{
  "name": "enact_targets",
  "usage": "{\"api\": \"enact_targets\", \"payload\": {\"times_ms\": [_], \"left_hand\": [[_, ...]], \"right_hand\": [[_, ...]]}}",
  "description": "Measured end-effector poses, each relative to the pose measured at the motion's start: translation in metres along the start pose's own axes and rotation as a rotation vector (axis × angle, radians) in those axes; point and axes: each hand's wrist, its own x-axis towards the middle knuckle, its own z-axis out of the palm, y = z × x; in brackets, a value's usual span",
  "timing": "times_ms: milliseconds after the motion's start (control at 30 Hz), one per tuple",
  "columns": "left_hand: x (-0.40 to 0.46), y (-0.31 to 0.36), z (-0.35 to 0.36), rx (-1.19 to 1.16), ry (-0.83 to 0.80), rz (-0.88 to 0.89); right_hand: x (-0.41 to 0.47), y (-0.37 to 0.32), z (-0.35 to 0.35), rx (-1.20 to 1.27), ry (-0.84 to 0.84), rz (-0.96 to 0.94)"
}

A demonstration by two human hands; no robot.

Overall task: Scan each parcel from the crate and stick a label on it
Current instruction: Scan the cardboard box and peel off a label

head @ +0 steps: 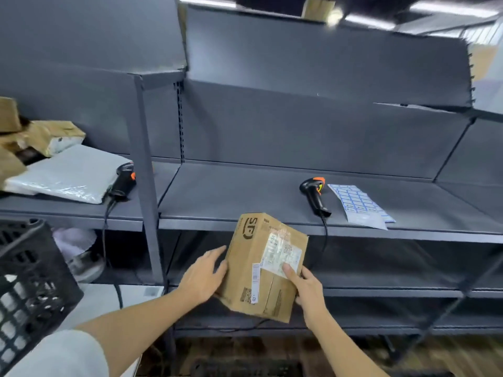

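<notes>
Hands: left hand [202, 276], right hand [309, 291] both gripping one cardboard parcel [262, 265] | scanners: two | label sheets: one [359, 205]

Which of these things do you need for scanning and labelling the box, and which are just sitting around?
For the job:
box, held in left hand and right hand
scanner
label sheet
crate

Just lying about:
second scanner
white mailer
brown parcels on the left shelf
</notes>
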Motion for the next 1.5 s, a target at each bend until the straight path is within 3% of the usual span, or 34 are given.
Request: {"api": "enact_targets", "payload": {"times_ms": [167,500,633,800,900,1067,1200,1400,1500], "left_hand": [[0.019,0.018,-0.039,-0.148,0.086,0.087],[0.04,0.055,-0.071,-0.652,0.245,-0.023],[0.058,0.083,-0.065,-0.86,0.241,-0.17],[0.082,0.11,-0.057,-1.023,0.284,-0.093],[0.099,0.112,-0.057,-0.973,0.351,-0.1],[0.13,0.118,-0.054,-0.903,0.526,-0.133],[0.156,0.128,-0.052,-0.911,0.653,-0.328],[0.172,0.118,-0.045,-0.806,0.627,-0.351],[0.172,0.111,-0.039,-0.712,0.575,-0.335]], "right_hand": [[0.002,-0.054,0.017,0.086,-0.016,-0.115],[0.036,-0.136,0.056,0.293,0.169,-0.171],[0.047,-0.151,0.074,0.453,0.122,-0.113],[0.057,-0.158,0.095,0.681,-0.002,-0.044],[0.069,-0.159,0.093,0.697,-0.07,-0.029],[0.092,-0.164,0.074,0.52,-0.204,-0.032],[0.109,-0.17,0.047,0.245,-0.257,-0.071],[0.16,-0.173,-0.012,-0.229,0.061,-0.263],[0.183,-0.174,-0.035,-0.419,0.138,-0.262]]}}
